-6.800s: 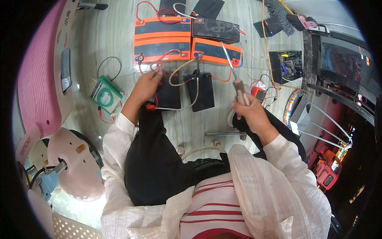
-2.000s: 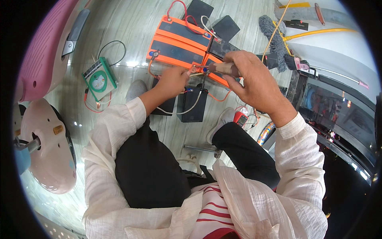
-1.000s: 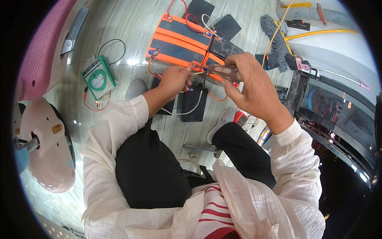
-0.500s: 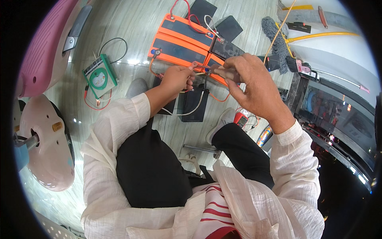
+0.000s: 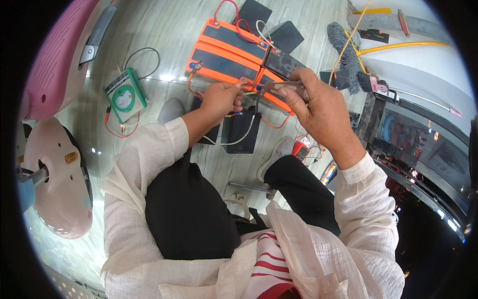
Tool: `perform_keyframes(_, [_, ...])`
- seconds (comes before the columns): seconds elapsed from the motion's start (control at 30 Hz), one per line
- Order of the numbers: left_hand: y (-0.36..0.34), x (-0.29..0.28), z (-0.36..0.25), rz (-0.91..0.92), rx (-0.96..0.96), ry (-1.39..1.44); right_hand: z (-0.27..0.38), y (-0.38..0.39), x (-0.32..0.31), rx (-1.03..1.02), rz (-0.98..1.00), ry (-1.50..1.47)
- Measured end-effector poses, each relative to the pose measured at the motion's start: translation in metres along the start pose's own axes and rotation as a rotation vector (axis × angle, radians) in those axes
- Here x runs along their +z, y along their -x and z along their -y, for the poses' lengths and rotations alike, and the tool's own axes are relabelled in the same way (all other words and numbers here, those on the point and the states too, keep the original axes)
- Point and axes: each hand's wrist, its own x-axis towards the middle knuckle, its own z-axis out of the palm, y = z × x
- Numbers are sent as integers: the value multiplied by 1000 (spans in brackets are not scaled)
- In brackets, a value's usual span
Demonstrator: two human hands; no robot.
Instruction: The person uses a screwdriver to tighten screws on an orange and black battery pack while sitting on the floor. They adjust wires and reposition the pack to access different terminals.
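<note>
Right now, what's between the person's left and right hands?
In the head view, a screwdriver: its shaft spans from its handle in the right hand toward the left hand's fingertips, passing over an orange battery.

L hand (image 5: 222, 101) reaching fwd, fingers bunched & curled in, back of hand mostly up; exact fingertip contact too small to read. L forearm (image 5: 193, 123) runs diag. up & to the R, elbow bent, out to the side. R hand (image 5: 323, 107) just beside it, not touching, looks closer to cam: fingers bent in a closed grip, R thumb (image 5: 295, 101) pointing fwd-L. R wrist (image 5: 350, 149) approx. straight, R arm (image 5: 367, 199) angled up & L, elbow bent.
</note>
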Motion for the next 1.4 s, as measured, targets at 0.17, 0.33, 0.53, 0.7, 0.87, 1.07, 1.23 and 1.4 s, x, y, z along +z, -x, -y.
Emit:
perform_keyframes(0.17, [-2, -3, 2, 6, 22, -6, -3, -4, -4, -261, -11, 117])
perform_keyframes(0.33, [3, -3, -8, 39, -8, -43, -6, -5, -1, -106, -13, -68])
perform_keyframes(0.53, [2, -10, -11, 74, -14, -120, -7, -7, -3, -82, 32, 25])
perform_keyframes(0.7, [-1, -12, -8, 112, -10, -134, -7, -4, 1, -169, -72, 63])
perform_keyframes(0.87, [0, -11, -6, 109, -11, -74, -11, -6, 1, -135, -24, 42])
perform_keyframes(1.07, [1, -8, -5, 68, 4, -31, -1, -4, -1, -122, -47, 89])
perform_keyframes(1.23, [-1, -9, -4, 63, 3, -24, -7, -9, -4, -369, -73, 126])
perform_keyframes(1.4, [2, -8, -7, 74, -5, -33, 2, -6, -5, -40, 5, 142])
